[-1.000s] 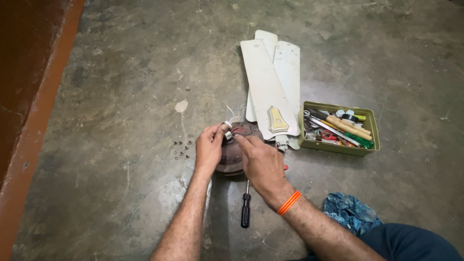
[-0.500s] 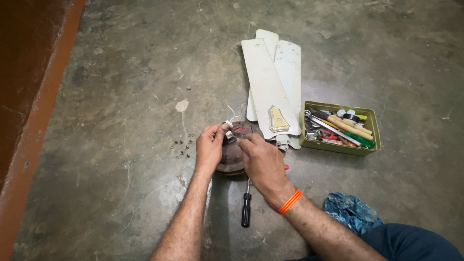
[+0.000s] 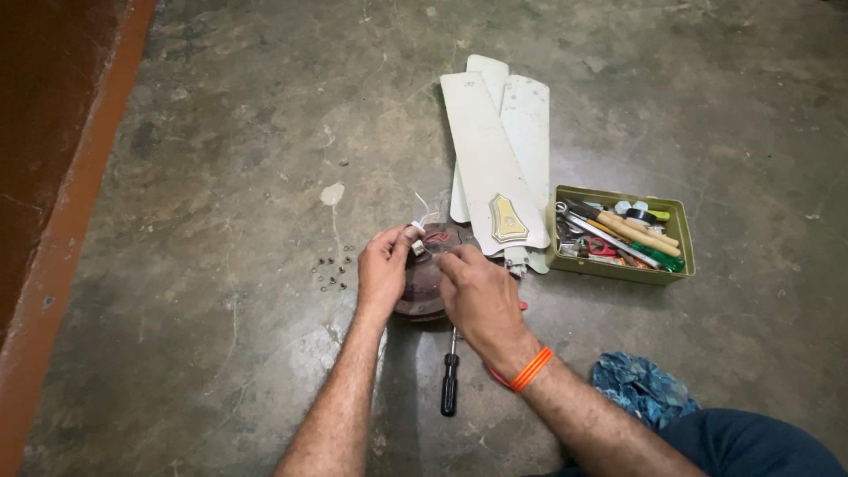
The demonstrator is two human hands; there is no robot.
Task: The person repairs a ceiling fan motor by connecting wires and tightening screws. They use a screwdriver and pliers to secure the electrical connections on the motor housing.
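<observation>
Head view | left hand (image 3: 382, 265) pinches small white connector (image 3: 417, 249); right hand (image 3: 477, 296) fingers closed on thin wires atop fan motor (image 3: 422, 287) | motor likely heavy, rigid; wires delicate, grip by housing rim | floor

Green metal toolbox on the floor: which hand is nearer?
Right. The right hand is beside the green metal toolbox, on the round fan motor; the left hand lies beyond it.

beyond my fingers spreads a rough grey concrete floor (image 3: 221, 132), stained and scuffed, dimly lit. far left of my fingers runs a reddish-brown painted wall base (image 3: 53, 177).
</observation>
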